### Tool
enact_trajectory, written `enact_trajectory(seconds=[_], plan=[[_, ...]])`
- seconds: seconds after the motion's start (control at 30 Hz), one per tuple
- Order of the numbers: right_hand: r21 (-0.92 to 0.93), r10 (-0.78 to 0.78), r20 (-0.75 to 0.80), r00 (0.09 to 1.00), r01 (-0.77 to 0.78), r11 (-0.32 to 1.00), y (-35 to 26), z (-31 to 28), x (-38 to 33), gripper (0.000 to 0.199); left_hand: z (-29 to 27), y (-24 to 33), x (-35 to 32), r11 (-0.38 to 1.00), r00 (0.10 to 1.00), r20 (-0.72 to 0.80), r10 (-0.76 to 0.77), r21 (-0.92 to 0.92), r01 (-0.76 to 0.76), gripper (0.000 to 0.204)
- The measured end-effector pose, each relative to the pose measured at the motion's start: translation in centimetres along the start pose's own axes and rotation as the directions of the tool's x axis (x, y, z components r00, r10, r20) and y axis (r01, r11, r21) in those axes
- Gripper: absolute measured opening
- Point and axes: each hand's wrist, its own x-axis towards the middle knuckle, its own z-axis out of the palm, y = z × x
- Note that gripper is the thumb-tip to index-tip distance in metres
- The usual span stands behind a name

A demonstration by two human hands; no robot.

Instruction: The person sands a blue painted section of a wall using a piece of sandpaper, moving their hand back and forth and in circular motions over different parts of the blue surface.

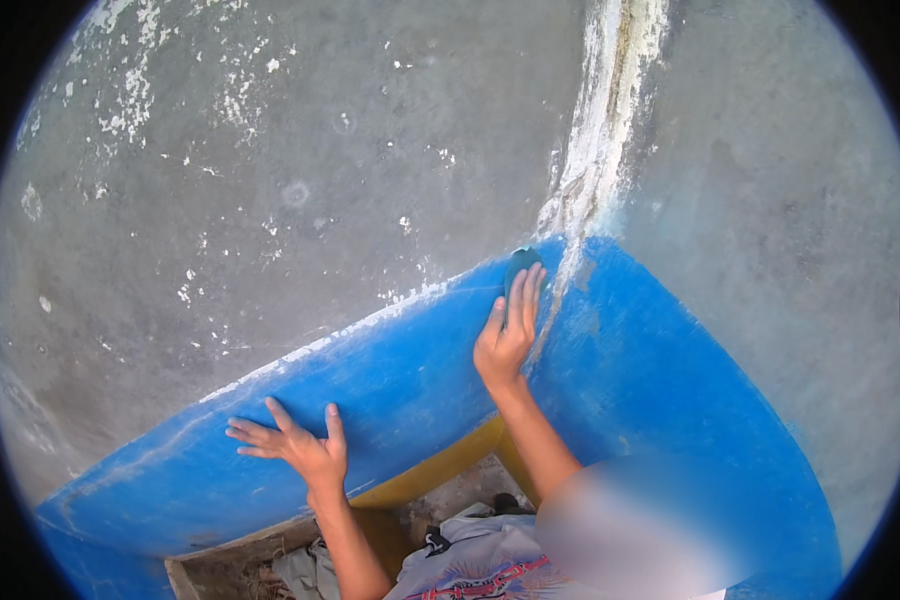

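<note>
Shirt [485,555]: below wall corner [567,268].
Right hand [508,338]: holding green pad [520,260] under fingers, just left of corner.
Left hand [308,452]: open, spread, farther left; contact unclear.
Stroke: probably best flat, even pressure.

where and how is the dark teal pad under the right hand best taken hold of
Likely across its outer face and side edges, coming from below: the pad appears flat against the blue wall band, so its back is hidden, and the right hand covers part of it.
</note>
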Motion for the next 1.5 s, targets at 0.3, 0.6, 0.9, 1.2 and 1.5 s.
enact_trajectory(seconds=[0.3,0.6,0.9,1.2,1.5], plan=[[0.056,0.144,0.053,0.988,-0.147,0.988,-0.1,-0.7,0.0,0.043,-0.3,-0.1,-0.1,1.000,1.000,0.001,0.010,0.026,-0.011,0.094],[0.023,0.157,0.068,0.985,-0.159,0.987,2.4,-0.7,-4.7,0.042,-0.2,0.2,0.2,1.000,1.000,-0.002,0.004,-0.007,-0.004,0.095],[0.042,0.015,0.113,0.993,-0.020,0.999,1.2,-1.2,-4.2,0.041,-0.2,0.0,0.1,1.000,1.000,-0.006,-0.002,0.012,0.002,0.095],[0.100,-0.095,0.150,0.984,0.081,0.992,0.5,-1.2,-4.8,0.045,0.0,-0.1,-0.1,1.000,1.000,-0.008,-0.002,0.005,0.002,0.095],[0.037,0.031,0.056,0.998,-0.033,0.999,0.4,-1.3,1.3,0.044,-0.2,-0.3,-0.1,1.000,1.000,-0.003,0.008,0.016,-0.008,0.096]])
